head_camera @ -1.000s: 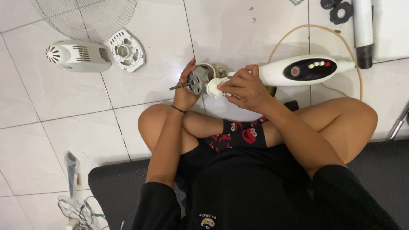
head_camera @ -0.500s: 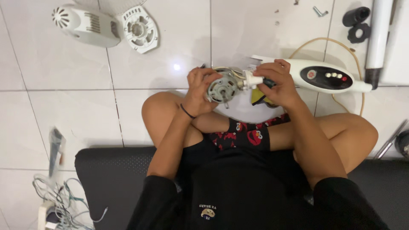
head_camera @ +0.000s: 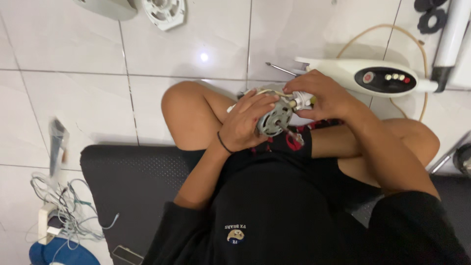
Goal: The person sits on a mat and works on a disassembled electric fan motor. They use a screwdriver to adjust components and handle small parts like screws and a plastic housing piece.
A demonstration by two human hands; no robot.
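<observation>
At the centre of the frame, above the lap, the left hand [head_camera: 245,122] curled its fingers around a small grey motor [head_camera: 274,118]. The right hand [head_camera: 324,95] pinched the motor's white end beside the white fan base [head_camera: 378,78].

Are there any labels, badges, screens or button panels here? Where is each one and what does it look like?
Dark oval button panel: on the white fan-stand housing, on the floor beyond the right hand; round red and pale buttons.
Small embroidered chest badge: on the black shirt, low centre; tan and white.
Dark flat phone: on the black mat, bottom left; screen dark.
</observation>
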